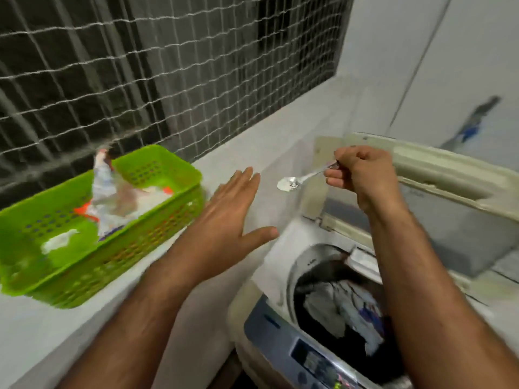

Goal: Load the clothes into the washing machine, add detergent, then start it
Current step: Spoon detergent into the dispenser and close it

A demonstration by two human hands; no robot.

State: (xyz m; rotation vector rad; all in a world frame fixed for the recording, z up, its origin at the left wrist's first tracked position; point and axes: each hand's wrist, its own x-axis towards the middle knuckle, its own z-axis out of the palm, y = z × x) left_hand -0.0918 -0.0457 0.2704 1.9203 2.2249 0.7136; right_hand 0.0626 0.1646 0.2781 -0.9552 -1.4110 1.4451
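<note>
Item: small shiny metal spoon [297, 179], stiff, light, slippery; my right hand [362, 175] pinches its handle end, my left hand [224, 217] flat, holding nothing.

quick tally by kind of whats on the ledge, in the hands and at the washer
Green baskets: 1
Detergent packets standing in the basket: 1
Metal spoons, held in the right hand: 1
Washing machines, lid up, clothes in the drum: 1
Hands, counting the open left hand: 2
Total: 6
</note>
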